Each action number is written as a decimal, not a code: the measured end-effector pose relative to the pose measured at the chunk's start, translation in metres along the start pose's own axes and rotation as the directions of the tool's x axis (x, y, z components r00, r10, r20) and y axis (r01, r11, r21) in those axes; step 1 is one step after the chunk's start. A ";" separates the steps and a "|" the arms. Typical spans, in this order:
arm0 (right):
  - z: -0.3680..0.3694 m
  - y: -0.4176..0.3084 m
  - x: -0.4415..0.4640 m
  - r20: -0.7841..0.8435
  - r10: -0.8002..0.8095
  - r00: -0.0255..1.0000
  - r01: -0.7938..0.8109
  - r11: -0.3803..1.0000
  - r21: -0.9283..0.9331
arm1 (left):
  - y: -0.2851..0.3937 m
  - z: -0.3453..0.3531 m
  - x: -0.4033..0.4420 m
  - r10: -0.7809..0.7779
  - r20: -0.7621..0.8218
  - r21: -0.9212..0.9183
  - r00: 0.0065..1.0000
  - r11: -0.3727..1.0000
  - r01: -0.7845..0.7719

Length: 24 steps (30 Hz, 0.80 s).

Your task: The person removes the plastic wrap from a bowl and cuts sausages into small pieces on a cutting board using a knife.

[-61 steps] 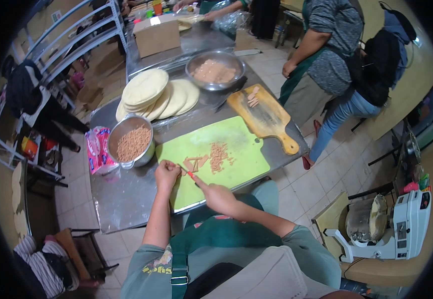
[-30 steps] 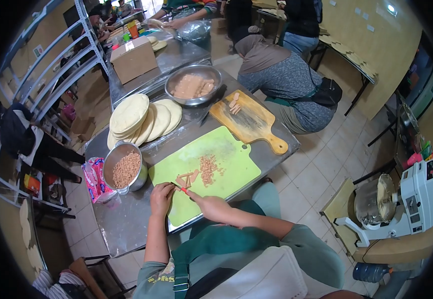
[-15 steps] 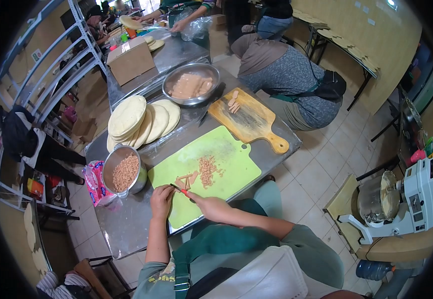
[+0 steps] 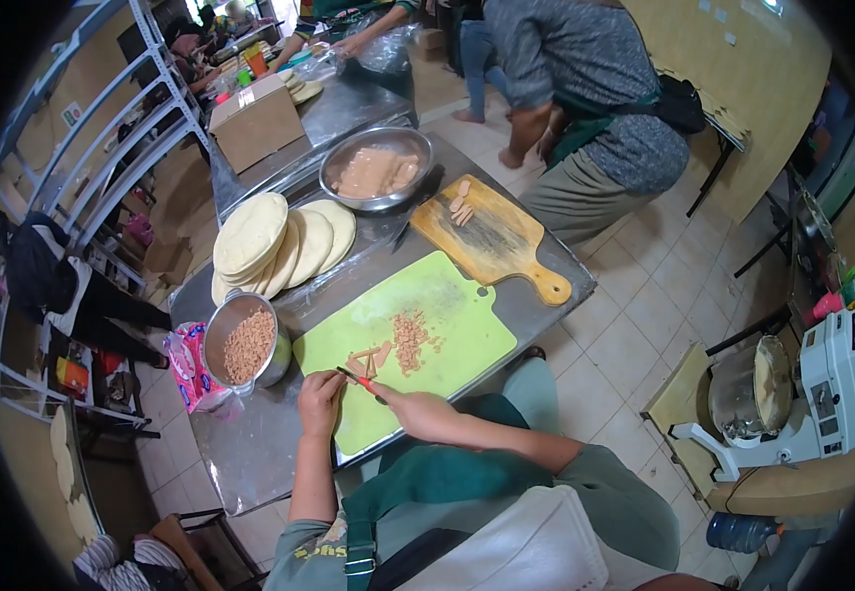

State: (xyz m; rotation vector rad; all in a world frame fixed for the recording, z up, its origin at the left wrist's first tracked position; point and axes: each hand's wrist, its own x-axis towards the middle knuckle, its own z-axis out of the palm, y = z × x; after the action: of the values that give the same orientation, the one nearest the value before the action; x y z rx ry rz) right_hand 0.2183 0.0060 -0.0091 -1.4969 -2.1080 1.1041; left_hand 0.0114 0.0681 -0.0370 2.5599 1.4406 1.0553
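My right hand (image 4: 419,414) is closed around the red handle of a small knife (image 4: 362,381), its blade pointing left. Against the blade's tip, my left hand (image 4: 320,399) has its fingers pinched together at the near left edge of a green cutting board (image 4: 476,330); whatever they pinch is hidden. On the board lie a few strips of pinkish sausage (image 4: 376,357) and a heap of finely diced sausage (image 4: 410,340). Left of the board stands a metal pot (image 4: 278,366) holding more diced pieces (image 4: 248,347).
Round flat dough bases (image 4: 250,231) are stacked behind the pot. A steel bowl (image 4: 378,205) of sausages and a wooden board (image 4: 496,241) with several pieces sit farther back. A pink package (image 4: 187,364) touches the pot. A person (image 4: 595,108) bends close beyond the table's right corner.
The person beyond the table's right corner has raised their upper body, and their arms now show. My hands and the knife stay almost in the same place.
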 end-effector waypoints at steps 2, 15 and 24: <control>0.001 0.001 0.000 -0.001 -0.009 1.000 0.009 1.000 0.000 | -0.002 0.002 -0.001 0.000 -0.002 -0.004 1.000 1.000 0.000; 0.001 0.006 0.001 -0.063 -0.070 0.996 0.071 0.997 0.008 | 0.002 0.001 -0.004 -0.036 0.029 -0.021 0.999 0.999 0.037; -0.007 0.001 -0.001 -0.054 -0.077 0.996 0.079 0.997 0.018 | 0.004 0.003 -0.005 -0.093 0.032 -0.049 0.995 0.994 0.095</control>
State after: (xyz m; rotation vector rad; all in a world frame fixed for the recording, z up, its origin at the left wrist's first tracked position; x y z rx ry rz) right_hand 0.2242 0.0084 -0.0053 -1.4069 -2.0943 1.0425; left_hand 0.0149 0.0625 -0.0411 2.4369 1.4913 1.0230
